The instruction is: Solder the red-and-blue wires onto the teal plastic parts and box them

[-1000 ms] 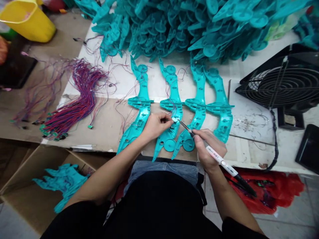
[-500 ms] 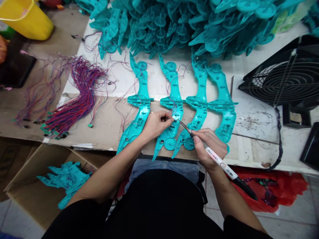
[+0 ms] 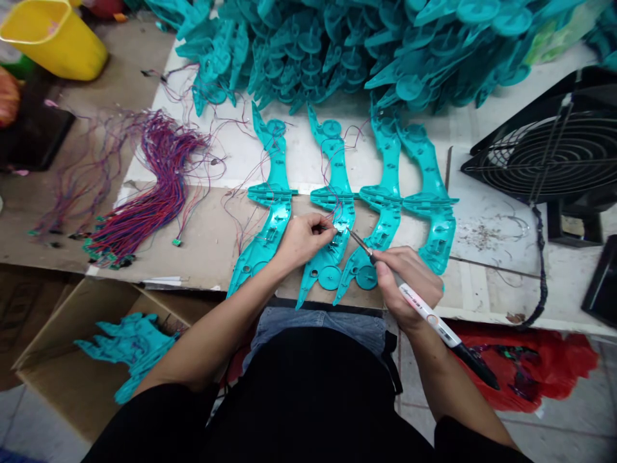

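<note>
Several teal plastic shells lie in a row on the table. My left hand (image 3: 308, 239) is pinched closed at the left edge of the second teal shell (image 3: 337, 173); what its fingertips hold is too small to make out. Thin red and blue wires (image 3: 333, 198) run over that shell towards the fingertips. In my right hand (image 3: 407, 283) is a white soldering iron (image 3: 424, 312), gripped like a pen, its metal tip by the same shell, just right of the left fingertips. The third teal shell (image 3: 384, 183) lies partly behind the iron.
A bundle of red and blue wires (image 3: 164, 173) lies on the left. A large teal pile (image 3: 313, 51) fills the back. A black fan (image 3: 549, 148) stands at the right. Below the table edge are a cardboard box (image 3: 62, 379) and a red bag (image 3: 563, 366).
The soldering iron's tip has moved slightly up and right, away from the left fingertips. My left hand keeps its pinch in nearly the same place.
</note>
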